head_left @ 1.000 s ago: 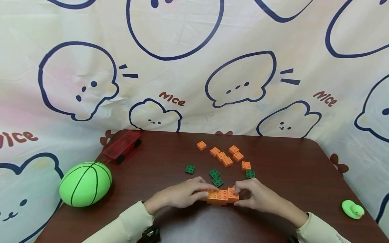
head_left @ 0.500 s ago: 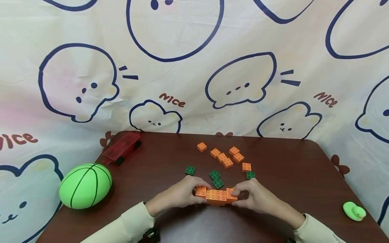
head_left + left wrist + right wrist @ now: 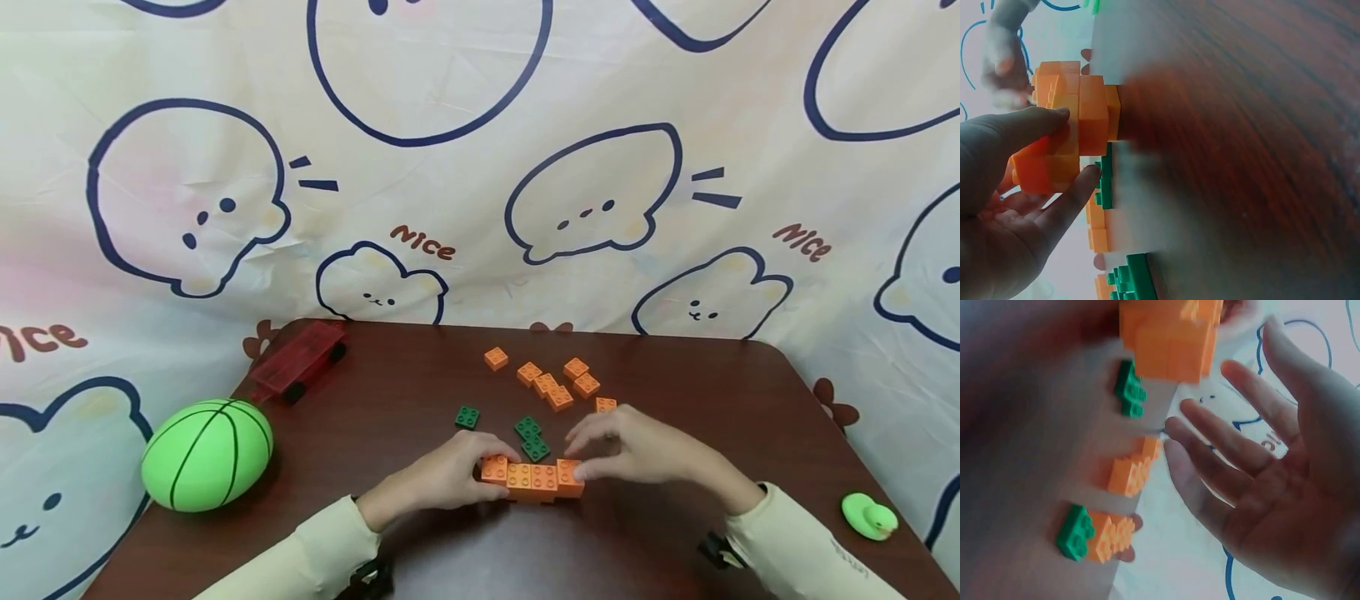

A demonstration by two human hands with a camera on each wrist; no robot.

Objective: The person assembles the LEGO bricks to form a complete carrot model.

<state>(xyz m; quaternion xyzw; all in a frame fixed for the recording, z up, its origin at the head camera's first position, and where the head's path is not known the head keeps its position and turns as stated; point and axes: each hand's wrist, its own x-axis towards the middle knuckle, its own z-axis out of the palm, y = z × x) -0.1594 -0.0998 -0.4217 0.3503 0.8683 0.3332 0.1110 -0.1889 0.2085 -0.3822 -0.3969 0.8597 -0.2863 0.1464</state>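
Observation:
An assembled block of orange building bricks [image 3: 531,479], wider at the top than at its base, stands on the dark brown table. My left hand [image 3: 453,475] grips its left end between thumb and fingers; the left wrist view shows the thumb on the orange bricks [image 3: 1092,115] and a finger beneath. Just off the right end is my right hand [image 3: 637,446], fingers spread and holding nothing; its palm [image 3: 1272,494] shows in the right wrist view. Behind the block lie loose green bricks [image 3: 536,449], and another green brick [image 3: 1075,532] appears in the right wrist view.
Several loose orange bricks [image 3: 544,385] lie toward the back of the table [image 3: 720,400]. A lone green brick [image 3: 467,417] sits left of the others. At the left are a green ball [image 3: 207,455] and a red toy car [image 3: 302,360]; a green duck [image 3: 869,517] stands far right.
My right hand has let go of the block's right end and lifted up and away. My left hand has shifted its grip on the left end, where an orange brick now shows.

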